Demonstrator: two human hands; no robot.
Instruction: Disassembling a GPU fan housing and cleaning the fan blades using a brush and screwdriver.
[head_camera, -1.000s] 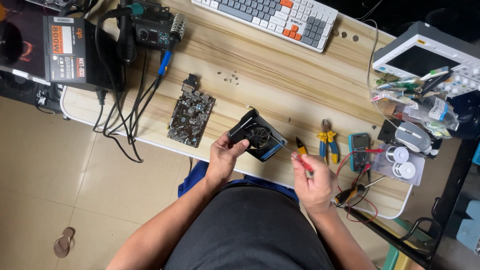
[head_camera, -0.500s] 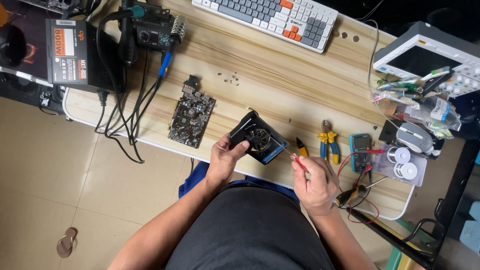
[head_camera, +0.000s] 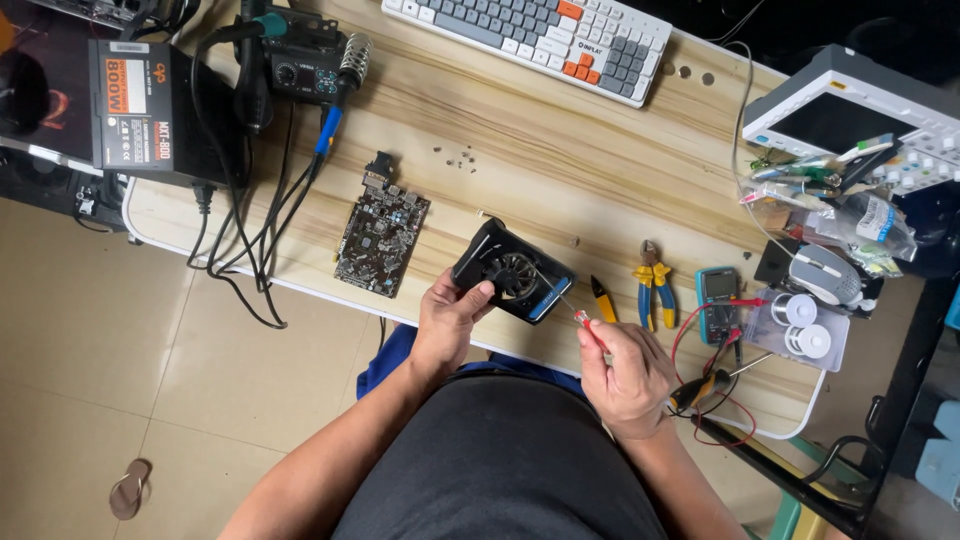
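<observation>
Black fan housing (head_camera: 512, 272), round fan grille exposed, blue trim at one end, lies tilted near the bench (head_camera: 560, 170) front edge. Left hand (head_camera: 447, 318) grip closed on its near corner. Right hand (head_camera: 625, 375) grip closed around a red-handled screwdriver (head_camera: 585, 325), tip at the fan.

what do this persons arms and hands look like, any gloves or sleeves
Both arms are bare to the frame edge, with no sleeves in view. The left hand and right hand wear no gloves; no rings, watch or wristband can be made out. The torso is covered by a dark grey top.

A black cooling fan unit (head_camera: 512, 272) with a round grilled fan and a blue edge lies tilted near the worktop's front edge, a thin red-handled screwdriver (head_camera: 575, 310) slanting onto it.
</observation>
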